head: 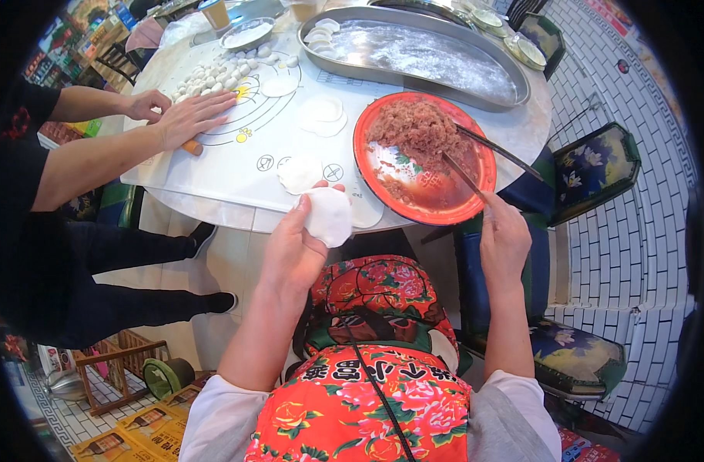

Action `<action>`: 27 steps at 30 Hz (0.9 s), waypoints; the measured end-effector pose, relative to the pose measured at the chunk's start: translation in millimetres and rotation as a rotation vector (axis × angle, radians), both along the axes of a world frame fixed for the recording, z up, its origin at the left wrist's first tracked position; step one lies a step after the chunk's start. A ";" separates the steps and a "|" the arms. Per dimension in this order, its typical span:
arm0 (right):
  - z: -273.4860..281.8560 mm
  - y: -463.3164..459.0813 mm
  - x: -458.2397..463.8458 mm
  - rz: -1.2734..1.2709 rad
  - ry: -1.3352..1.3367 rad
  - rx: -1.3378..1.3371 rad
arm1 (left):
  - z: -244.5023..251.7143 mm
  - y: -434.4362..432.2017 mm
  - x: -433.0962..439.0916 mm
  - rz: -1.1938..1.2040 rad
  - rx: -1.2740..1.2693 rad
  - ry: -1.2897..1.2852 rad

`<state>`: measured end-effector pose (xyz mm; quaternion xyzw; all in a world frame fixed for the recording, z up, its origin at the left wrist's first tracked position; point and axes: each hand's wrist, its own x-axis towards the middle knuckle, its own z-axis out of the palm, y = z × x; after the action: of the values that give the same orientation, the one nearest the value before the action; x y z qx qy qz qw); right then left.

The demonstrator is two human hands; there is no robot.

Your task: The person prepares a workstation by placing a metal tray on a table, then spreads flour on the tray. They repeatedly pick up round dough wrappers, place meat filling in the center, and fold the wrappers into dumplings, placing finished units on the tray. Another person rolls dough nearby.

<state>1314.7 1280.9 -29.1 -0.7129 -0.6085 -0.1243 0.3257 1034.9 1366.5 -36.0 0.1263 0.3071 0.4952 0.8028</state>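
My left hand (291,254) holds a round, thin dough wrapper (330,218) flat across the fingers, thumb on its edge, just off the table's front edge. In my right hand (504,239) is a thin, flat filling stick (463,176), its tip touching the minced meat filling (412,124). That filling is heaped toward the far side of a red-rimmed enamel plate (368,182), whose patterned bottom shows nearer me. A pair of dark chopsticks (499,151) leans on the plate's right side, ends in the meat. Beyond my left hand, more wrappers (297,172) lie on the white mat.
At the left, a co-worker's hands (199,118) rest over a wooden rolling pin (192,148). Small dough pieces (213,76) lie beyond, near a flour bowl (248,36). A floured metal tray (415,60) holds several dumplings (322,37). Chairs (594,167) stand right.
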 end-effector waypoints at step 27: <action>-1.2 16.9 -53.8 0.175 0.349 -0.046 | 2.2 32.5 48.4 -0.037 -0.073 0.007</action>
<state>1260.9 1297.9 -30.3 -0.6751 -0.6054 0.0439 0.4192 1083.2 1399.0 -33.8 0.1045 0.3255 0.4682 0.8148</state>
